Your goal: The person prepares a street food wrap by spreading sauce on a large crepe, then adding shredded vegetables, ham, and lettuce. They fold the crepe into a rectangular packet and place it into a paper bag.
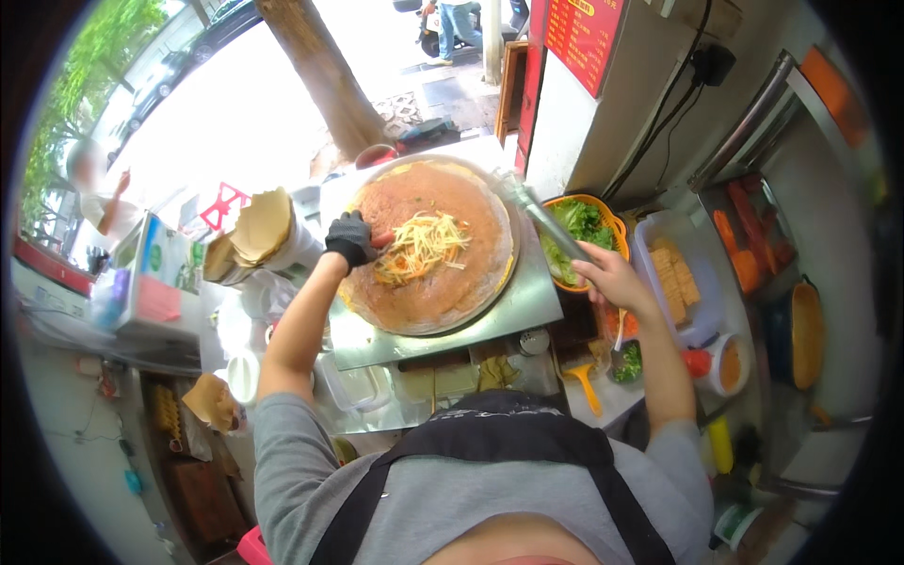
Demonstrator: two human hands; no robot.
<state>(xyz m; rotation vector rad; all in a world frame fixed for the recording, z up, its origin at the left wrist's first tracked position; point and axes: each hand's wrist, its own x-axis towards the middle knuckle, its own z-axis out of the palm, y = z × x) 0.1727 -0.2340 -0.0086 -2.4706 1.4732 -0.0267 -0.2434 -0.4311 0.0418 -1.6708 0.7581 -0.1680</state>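
Note:
A large round brown-sauced crepe (428,292) lies on the round griddle (516,247). Pale yellow shreds (431,243), with orange bits among them, are heaped on its middle. My left hand (350,239), in a black glove, is over the crepe's left part, its fingers closed around a reddish sausage-like piece (381,239) beside the heap. Part of that piece is hidden by the glove. At the right, my bare right hand (610,273) grips metal tongs (541,218). The blurred tong tips are near the griddle's upper right edge, and whether they hold anything cannot be made out.
Right of the griddle stand an orange basket of lettuce (582,224), a clear tub of tan rectangular pieces (676,282) and a sauce container (730,364). An orange-handled tool (586,388) lies nearer me. Stacked paper bags (262,229) stand left. A person (104,202) is beyond the counter.

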